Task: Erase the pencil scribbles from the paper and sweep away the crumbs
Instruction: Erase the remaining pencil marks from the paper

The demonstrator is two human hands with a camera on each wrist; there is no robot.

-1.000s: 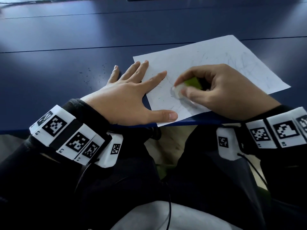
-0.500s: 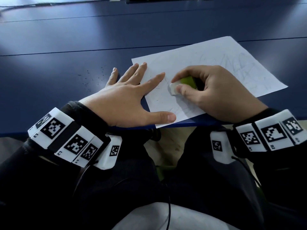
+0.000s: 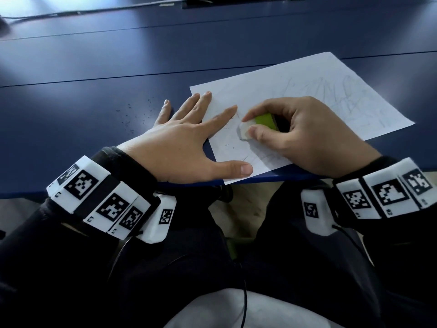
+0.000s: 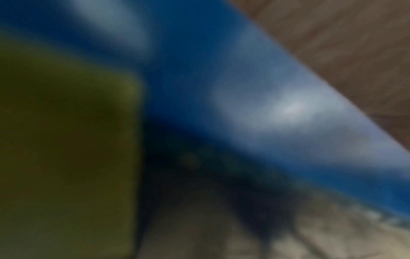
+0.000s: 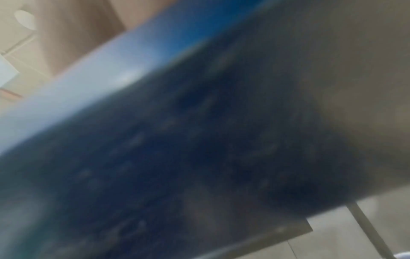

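— Where the paper (image 3: 295, 91) lies on the dark blue table (image 3: 94, 55), how does it look?

— White, one sheet, set askew with its near corner just over the table's front edge; faint grey pencil scribbles (image 3: 340, 95) cross its far right part, and a few short dark strokes sit near its left edge, between the two hands.

— And the eraser?

— The eraser (image 3: 256, 125) is a white block in a yellow-green sleeve; its white end touches the sheet, and the right hand (image 3: 314, 138) pinches it between thumb and forefinger, the other fingers curled behind it.

— The left hand?

— The left hand (image 3: 189, 143) lies flat, fingers straight and spread; forefinger and thumb press the sheet's left edge, while the little finger rests on bare table; it holds nothing.

— Any crumbs?

— Small dark crumbs (image 3: 137, 114) are scattered on the table just left of the left hand — off the sheet.

— What can't you make out?

— The right hand covers the near right part of the sheet and most of the eraser's sleeve; whether marks lie beneath it I cannot tell. Both wrist views are badly blurred: the left wrist view gives only a blue band and an olive-green patch; the right wrist view a blue edge above dark blur — neither shows fingers.
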